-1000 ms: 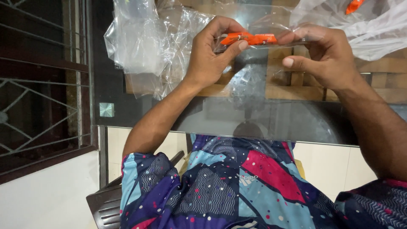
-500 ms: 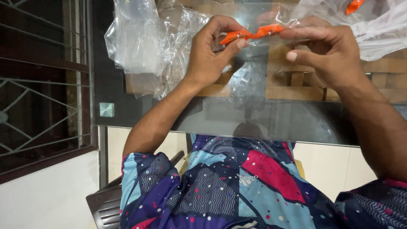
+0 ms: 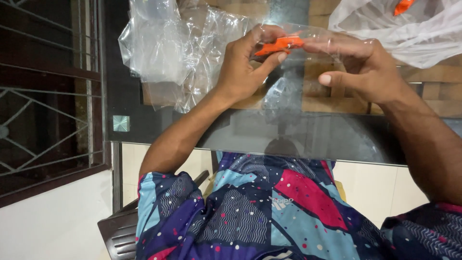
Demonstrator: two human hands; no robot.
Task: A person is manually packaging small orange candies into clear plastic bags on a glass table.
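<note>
Together, both hands pinching clear packet's orange strip, plastic bags behind

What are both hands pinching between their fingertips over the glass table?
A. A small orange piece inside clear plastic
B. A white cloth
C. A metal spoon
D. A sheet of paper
A: the left hand and right hand both grip a small orange piece wrapped in clear plastic.

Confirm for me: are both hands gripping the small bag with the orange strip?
Yes, the left hand and right hand each pinch an end of the clear bag's orange strip above the glass table.
</note>
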